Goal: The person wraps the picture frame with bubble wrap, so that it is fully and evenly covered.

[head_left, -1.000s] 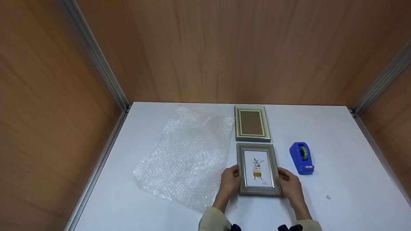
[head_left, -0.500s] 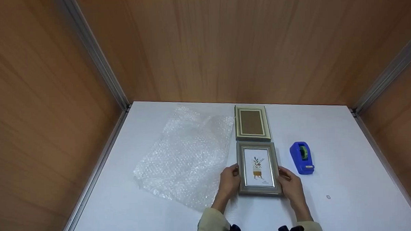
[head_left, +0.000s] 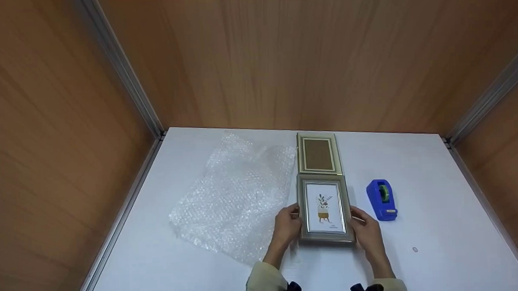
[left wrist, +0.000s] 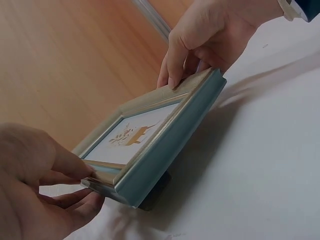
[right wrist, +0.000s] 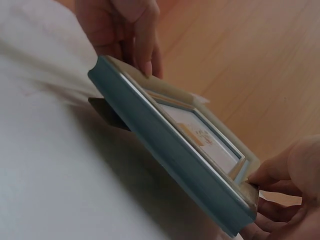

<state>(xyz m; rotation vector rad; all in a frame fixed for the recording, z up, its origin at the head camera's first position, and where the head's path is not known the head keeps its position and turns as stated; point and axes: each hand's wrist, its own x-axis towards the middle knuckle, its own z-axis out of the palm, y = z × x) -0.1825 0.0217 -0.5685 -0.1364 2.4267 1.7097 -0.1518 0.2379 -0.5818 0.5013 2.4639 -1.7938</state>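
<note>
Both hands hold a grey-brown picture frame (head_left: 302,204) with a print of a potted plant, one hand at each long side. My left hand (head_left: 286,225) pinches the left edge, thumb on the front and fingers underneath. On the opposite edge, the right hand (head_left: 367,233) grips in the same way. The wrist views show the frame tilted over the white surface, a shadow below it and a dark stand flap (right wrist: 107,114) jutting from its back. Its far edge overlaps a second, paler gold-green frame (head_left: 337,155) with a brown inside, lying flat behind it.
A wrinkled sheet of bubble wrap (head_left: 239,198) is spread to the left of the frames. Right of them stands a blue tape dispenser (head_left: 381,200) with a green roll. A tiny clear scrap (head_left: 414,249) lies nearer. Wood panels (head_left: 273,59) enclose the white table (head_left: 437,191).
Both hands have lifted the grey-brown frame slightly and shifted it away from the body, so the gap to the paler frame has closed and it now overlaps that frame's near edge.
</note>
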